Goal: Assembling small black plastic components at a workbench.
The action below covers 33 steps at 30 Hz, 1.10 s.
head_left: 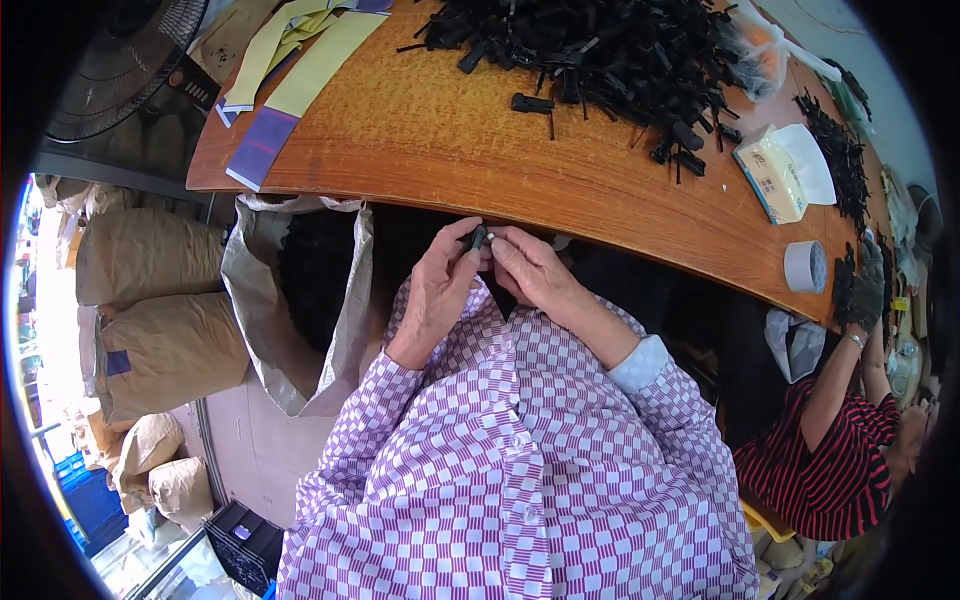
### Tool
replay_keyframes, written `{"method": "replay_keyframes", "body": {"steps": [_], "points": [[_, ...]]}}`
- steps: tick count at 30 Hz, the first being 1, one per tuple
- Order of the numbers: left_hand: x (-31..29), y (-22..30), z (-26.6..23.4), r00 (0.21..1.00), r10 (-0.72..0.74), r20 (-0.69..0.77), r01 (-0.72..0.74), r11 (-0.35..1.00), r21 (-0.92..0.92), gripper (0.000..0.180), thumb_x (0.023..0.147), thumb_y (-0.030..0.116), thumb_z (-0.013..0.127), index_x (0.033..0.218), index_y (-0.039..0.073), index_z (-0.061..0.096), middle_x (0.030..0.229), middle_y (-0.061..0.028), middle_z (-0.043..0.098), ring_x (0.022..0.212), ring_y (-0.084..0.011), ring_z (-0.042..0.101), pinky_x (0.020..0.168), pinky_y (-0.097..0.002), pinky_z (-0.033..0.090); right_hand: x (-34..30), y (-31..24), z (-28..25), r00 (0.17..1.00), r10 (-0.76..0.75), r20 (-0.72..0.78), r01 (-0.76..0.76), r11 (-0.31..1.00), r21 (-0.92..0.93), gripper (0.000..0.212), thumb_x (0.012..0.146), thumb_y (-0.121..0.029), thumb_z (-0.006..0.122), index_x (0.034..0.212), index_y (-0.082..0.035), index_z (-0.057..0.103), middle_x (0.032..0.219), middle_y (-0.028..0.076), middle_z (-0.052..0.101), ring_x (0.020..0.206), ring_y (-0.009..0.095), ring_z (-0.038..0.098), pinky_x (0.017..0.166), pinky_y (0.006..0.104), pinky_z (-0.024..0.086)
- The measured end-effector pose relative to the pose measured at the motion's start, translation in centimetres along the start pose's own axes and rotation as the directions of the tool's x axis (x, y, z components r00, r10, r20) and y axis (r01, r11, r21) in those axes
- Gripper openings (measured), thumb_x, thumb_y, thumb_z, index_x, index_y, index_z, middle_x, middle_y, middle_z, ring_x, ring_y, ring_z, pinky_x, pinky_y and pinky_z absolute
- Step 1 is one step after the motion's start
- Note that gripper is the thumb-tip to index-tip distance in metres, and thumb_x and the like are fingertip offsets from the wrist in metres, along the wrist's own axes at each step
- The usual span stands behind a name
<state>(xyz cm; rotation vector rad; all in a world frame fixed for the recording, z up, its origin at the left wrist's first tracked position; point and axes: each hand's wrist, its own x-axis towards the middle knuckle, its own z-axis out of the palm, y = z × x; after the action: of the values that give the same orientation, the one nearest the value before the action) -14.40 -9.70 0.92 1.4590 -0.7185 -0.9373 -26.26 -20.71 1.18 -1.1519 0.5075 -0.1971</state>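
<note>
- Black plastic, small and oblong, makes up the little part (478, 238) pinched between both hands just under the near edge of the wooden table (450, 150).
- Left hand (438, 292) comes up from the checked purple-and-white sleeve, its fingertips closed on the part's lower left side.
- Right hand (535, 272) meets it from the other side, thumb and fingers pressed together on the same part, so the two hands touch around it.
- Both hands sit below the table's front rim, over the dark gap beneath it, close to the person's chest.
- On the table's far side lies a big heap of black parts (600, 50), with a few loose ones strayed toward the near edge.
- At the table's left end rest yellow and purple card strips (300, 70).
- Toward the table's right end stand a tissue box (775, 170) with a white sheet poking out and, nearer the rim, a roll of white tape (806, 266).
- Hanging off the table's left front edge is an open grey sack (300, 310) with dark contents.
- Left of the table, brown paper sacks (150, 300) are stacked on the floor, and a fan (120, 60) stands behind them.
- At the table's right end a co-worker in a red striped top has gloved hands (860, 285) at a second row of black parts.
</note>
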Motion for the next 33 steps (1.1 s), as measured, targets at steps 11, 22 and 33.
{"method": "replay_keyframes", "body": {"steps": [11,22,33], "points": [[0.1,-0.6,0.6,0.997,0.077,-0.002,-0.077,0.996,0.044,0.032,0.094,0.004,0.049,0.126,0.003,0.048,0.085,-0.0013,0.058,0.073,-0.0042,0.051,0.062,-0.0185,0.045,0.2,0.0,0.3,0.999,0.052,0.008,-0.052,0.999,-0.008,0.024,0.1,-0.021,0.043,0.116,-0.004,0.048,0.062,-0.006,0.039,0.047,0.002,0.033,0.041,0.0191,0.021],[0.1,-0.5,0.6,1.0,0.021,0.009,-0.021,0.999,-0.032,0.032,0.095,0.004,0.046,0.127,0.004,0.047,0.091,-0.0011,0.058,0.076,-0.0035,0.053,0.061,-0.0171,0.047,0.3,0.4,0.1,1.0,0.008,0.018,-0.008,1.0,-0.003,0.026,0.1,-0.022,0.043,0.118,-0.004,0.048,0.066,-0.006,0.041,0.051,0.002,0.034,0.043,0.0187,0.023],[0.1,-0.2,0.6,1.0,0.001,0.017,0.0,0.998,-0.062,0.032,0.096,0.006,0.045,0.128,0.004,0.046,0.092,-0.0027,0.058,0.081,-0.0064,0.058,0.06,-0.0177,0.048,-0.1,-0.5,0.4,0.997,0.073,0.025,-0.075,0.993,0.09,0.032,0.101,-0.027,0.041,0.121,-0.003,0.046,0.058,-0.006,0.035,0.045,0.003,0.028,0.04,0.0206,0.018]]}}
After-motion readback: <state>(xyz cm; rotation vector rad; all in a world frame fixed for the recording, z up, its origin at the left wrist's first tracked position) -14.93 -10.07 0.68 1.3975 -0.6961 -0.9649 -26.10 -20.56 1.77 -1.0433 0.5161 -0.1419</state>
